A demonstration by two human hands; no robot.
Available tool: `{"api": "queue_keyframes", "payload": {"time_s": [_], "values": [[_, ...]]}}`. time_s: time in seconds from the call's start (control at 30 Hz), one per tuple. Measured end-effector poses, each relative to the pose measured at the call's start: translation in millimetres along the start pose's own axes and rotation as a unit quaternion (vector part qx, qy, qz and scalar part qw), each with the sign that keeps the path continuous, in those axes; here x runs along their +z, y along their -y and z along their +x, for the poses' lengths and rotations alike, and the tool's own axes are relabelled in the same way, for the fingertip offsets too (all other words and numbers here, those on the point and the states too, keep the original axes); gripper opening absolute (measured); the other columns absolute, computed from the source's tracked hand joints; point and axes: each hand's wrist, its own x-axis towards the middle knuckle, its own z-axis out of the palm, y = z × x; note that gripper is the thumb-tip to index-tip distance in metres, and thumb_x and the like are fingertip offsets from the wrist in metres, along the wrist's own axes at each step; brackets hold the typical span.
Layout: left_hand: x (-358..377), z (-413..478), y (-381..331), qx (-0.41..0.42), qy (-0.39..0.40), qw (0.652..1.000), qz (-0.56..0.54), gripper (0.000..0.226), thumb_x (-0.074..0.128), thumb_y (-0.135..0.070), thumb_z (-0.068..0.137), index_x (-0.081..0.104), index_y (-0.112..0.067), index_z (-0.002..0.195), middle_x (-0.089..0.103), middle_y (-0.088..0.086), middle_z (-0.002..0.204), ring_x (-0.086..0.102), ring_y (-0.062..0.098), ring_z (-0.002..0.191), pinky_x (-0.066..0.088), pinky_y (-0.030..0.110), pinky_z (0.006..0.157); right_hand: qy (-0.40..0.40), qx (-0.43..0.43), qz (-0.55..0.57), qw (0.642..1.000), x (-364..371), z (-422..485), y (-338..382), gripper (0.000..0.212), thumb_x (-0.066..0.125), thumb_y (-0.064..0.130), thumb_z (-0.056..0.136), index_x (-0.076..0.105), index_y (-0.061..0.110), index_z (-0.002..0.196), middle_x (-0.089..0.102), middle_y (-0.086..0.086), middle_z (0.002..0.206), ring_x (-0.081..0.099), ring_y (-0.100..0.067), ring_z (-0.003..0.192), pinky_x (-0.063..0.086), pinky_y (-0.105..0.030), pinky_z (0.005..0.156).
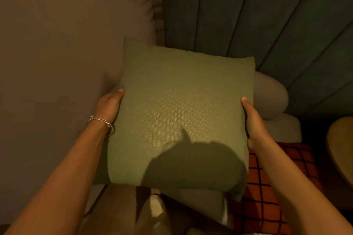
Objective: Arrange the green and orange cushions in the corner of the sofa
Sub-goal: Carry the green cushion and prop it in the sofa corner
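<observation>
The green cushion (181,116) is square and plump, covered in a plain olive-green woven cloth with a fine visible weave and crisp seamed corners; a dark rounded shadow falls across its lower part; it is held up in the middle of the view, its face turned toward the camera, in front of the sofa's pale rounded upholstery (271,95) and the green channelled panels (267,15) behind. The left hand (108,105) is clamped on its left edge, thumb on the front and fingers hidden behind; a thin silver bracelet (103,123) circles that wrist. The right hand (252,118) grips the right edge the same way, thumb lying along the front face. The orange cushion (267,192) lies low at the right, just beside and partly under the green one's lower corner; it carries a black grid pattern. A beige wall (57,44) fills the left side.
</observation>
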Motion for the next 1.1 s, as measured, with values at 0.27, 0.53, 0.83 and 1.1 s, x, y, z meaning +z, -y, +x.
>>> {"api": "queue_keyframes", "payload": {"time_s": [0.27, 0.53, 0.83, 1.1], "values": [[11, 100, 1, -0.003, 0.061, 0.992, -0.107, 0.022, 0.053, -0.041, 0.087, 0.068, -0.025, 0.086, 0.064, -0.011, 0.08, 0.057, 0.002, 0.071, 0.04, 0.02, 0.059, -0.08, -0.02, 0.009, 0.997, 49, 57, -1, 0.074, 0.052, 0.059, 0.08, 0.041, 0.017, 0.139, 0.055, -0.012, 0.131, 0.055, -0.031, 0.116, 0.042, -0.053, 0.102], [36, 150, 0, -0.078, 0.123, 0.964, -0.223, 0.017, 0.056, -0.019, 0.088, 0.062, -0.02, 0.072, 0.064, -0.019, 0.05, 0.056, -0.003, 0.046, 0.041, 0.009, 0.043, -0.094, -0.019, 0.029, 0.995, 63, 123, 11, 0.061, 0.052, 0.048, 0.081, 0.047, 0.015, 0.133, 0.059, -0.015, 0.125, 0.058, -0.031, 0.107, 0.049, -0.045, 0.088], [87, 228, 42, -0.091, 0.16, 0.95, -0.253, 0.022, 0.054, 0.002, 0.085, 0.057, -0.018, 0.095, 0.057, -0.005, 0.079, 0.056, 0.004, 0.06, 0.042, 0.023, 0.057, -0.061, -0.03, 0.001, 0.998, 77, 225, -15, 0.048, 0.045, 0.031, 0.089, 0.048, 0.013, 0.133, 0.058, -0.013, 0.126, 0.054, -0.031, 0.114, 0.043, -0.049, 0.099], [162, 258, 120, -0.063, 0.154, 0.948, -0.271, 0.041, 0.049, 0.021, 0.078, 0.055, -0.02, 0.079, 0.065, -0.015, 0.061, 0.061, -0.002, 0.054, 0.047, 0.013, 0.047, -0.075, -0.068, 0.029, 0.994, 73, 315, -51, 0.042, 0.043, 0.016, 0.087, 0.052, 0.008, 0.127, 0.061, -0.009, 0.112, 0.057, -0.024, 0.099, 0.047, -0.036, 0.08]]}}
